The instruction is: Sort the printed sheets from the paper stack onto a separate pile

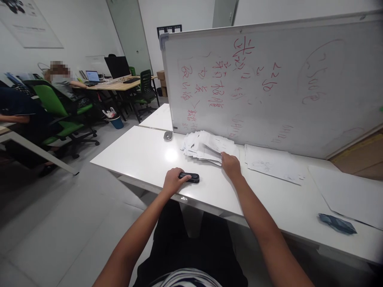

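Note:
On the white table (125, 153), my left hand (173, 181) is closed around the rear end of a black stapler (193, 178), thumb along its top. The stapler rests near the front edge and its free end points right. My right hand (231, 164) pinches the near right edge of some paper sheets (211, 141) that lie on a messy, fanned pile (191, 147). The pinched sheets are lifted slightly at that edge. How many sheets the fingers hold cannot be made out.
A whiteboard (269, 91) with red writing stands along the table's back. A grey computer mouse (168, 136) sits left of the pile. To the right are another paper stack (272, 164), large white sheets (350, 195) and a dark blue packet (337, 223). Two people sit at desks on the left.

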Motion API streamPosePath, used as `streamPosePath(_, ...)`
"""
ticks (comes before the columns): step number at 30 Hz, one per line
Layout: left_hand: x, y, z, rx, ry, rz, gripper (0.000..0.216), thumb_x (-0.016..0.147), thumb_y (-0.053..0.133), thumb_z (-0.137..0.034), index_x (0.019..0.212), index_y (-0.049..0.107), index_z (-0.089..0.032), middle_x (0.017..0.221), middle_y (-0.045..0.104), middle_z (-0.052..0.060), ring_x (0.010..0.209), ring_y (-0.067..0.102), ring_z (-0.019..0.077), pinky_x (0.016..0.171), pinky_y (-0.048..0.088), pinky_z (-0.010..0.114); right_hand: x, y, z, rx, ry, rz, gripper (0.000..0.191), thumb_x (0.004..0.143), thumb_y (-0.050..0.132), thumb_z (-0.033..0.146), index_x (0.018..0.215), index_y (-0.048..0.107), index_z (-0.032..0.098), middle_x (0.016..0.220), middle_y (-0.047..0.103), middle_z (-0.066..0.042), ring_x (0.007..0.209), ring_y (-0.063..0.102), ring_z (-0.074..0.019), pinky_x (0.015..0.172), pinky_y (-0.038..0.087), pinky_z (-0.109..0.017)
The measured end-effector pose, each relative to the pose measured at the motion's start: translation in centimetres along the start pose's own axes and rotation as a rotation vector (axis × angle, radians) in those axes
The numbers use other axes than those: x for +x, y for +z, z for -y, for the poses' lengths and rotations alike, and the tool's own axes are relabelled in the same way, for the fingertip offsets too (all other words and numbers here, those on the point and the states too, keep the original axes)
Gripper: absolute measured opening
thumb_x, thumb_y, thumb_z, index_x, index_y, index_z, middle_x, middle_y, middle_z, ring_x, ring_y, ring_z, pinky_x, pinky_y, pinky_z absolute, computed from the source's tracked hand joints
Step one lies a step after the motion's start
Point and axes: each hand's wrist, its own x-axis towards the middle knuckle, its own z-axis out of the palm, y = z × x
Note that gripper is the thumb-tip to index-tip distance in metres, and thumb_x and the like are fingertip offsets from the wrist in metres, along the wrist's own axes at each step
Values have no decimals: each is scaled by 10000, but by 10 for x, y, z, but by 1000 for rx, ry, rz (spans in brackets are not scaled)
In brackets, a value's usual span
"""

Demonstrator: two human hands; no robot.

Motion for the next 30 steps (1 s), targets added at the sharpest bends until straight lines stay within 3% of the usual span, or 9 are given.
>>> streamPosePath(4, 1, 2, 2, -7, 3, -10, 419, 808, 542, -602, 828, 619, -190, 784, 616, 37, 747, 536, 185, 645, 344, 294, 0, -3, -4, -10, 62, -137, 341, 965, 333, 225, 982, 658, 123, 689, 647, -70, 661, 571, -177, 761, 412, -307)
streamPosePath(7, 1, 4, 4, -17, -3, -33, 416, 812, 537, -601, 818, 620, -193, 784, 618, 45, 761, 542, 196, 662, 356, 304, 3, -16, 0, 43, 43, -252, 307, 968, 364, 248, 970, 651, 138, 779, 692, -83, 736, 612, -181, 821, 439, -318)
streamPosePath(10, 1, 5, 5, -27, -71, -167, 388, 814, 553, -577, 846, 623, -197, 826, 634, 61, 829, 554, 226, 750, 378, 344, -1, -40, 20, 98, -60, -297, 243, 957, 412, 219, 986, 643, 152, 878, 728, -84, 793, 650, -171, 904, 444, -333)
streamPosePath(15, -11, 5, 7, -38, -113, -575, 290, 860, 547, -456, 994, 617, -209, 1097, 623, 116, 1127, 489, 283, 1010, 274, 454, -60, -87, 70, 153, -295, -152, 217, 925, 477, 124, 1089, 610, 172, 1050, 725, -71, 970, 669, -151, 982, 424, -331)
streamPosePath(18, -39, 17, 1, -183, 24, -601, 278, 901, 464, -437, 900, 621, -208, 1009, 630, 108, 1070, 517, 253, 1012, 293, 446, -117, -110, 89, 164, -271, -41, 239, 920, 481, 108, 1115, 602, 178, 1154, 687, -91, 1067, 640, -157, 980, 425, -336)
streamPosePath(20, -69, 29, -8, -366, -8, -549, 341, 920, 403, -471, 839, 599, -204, 906, 618, 87, 972, 546, 225, 956, 365, 411, -152, -124, 95, 155, -207, 19, 242, 919, 484, 109, 1111, 608, 186, 1182, 674, -91, 1107, 621, -165, 986, 422, -348)
streamPosePath(23, -118, 43, -25, -707, -352, -397, 408, 915, 378, -552, 907, 577, -196, 883, 616, 61, 896, 573, 191, 861, 448, 353, -191, -140, 100, 115, -103, 68, 249, 909, 503, 114, 1103, 626, 209, 1194, 667, -77, 1162, 584, -186, 1013, 409, -379)
streamPosePath(27, -152, 41, -39, -1172, -604, 173, 515, 845, 500, -606, 1058, 621, -153, 957, 689, 102, 940, 627, 218, 849, 489, 353, -223, -152, 109, 85, 47, 13, 263, 884, 548, 129, 1103, 645, 238, 1221, 644, -76, 1223, 530, -223, 1038, 394, -433)
streamPosePath(30, -153, 33, -40, -1290, -612, 384, 530, 778, 620, -577, 1041, 670, -120, 982, 716, 130, 911, 657, 247, 841, 503, 377, -236, -152, 117, 139, 195, -36, 238, 875, 576, 192, 1093, 654, 247, 1288, 591, -90, 1271, 480, -265, 1069, 347, -509)
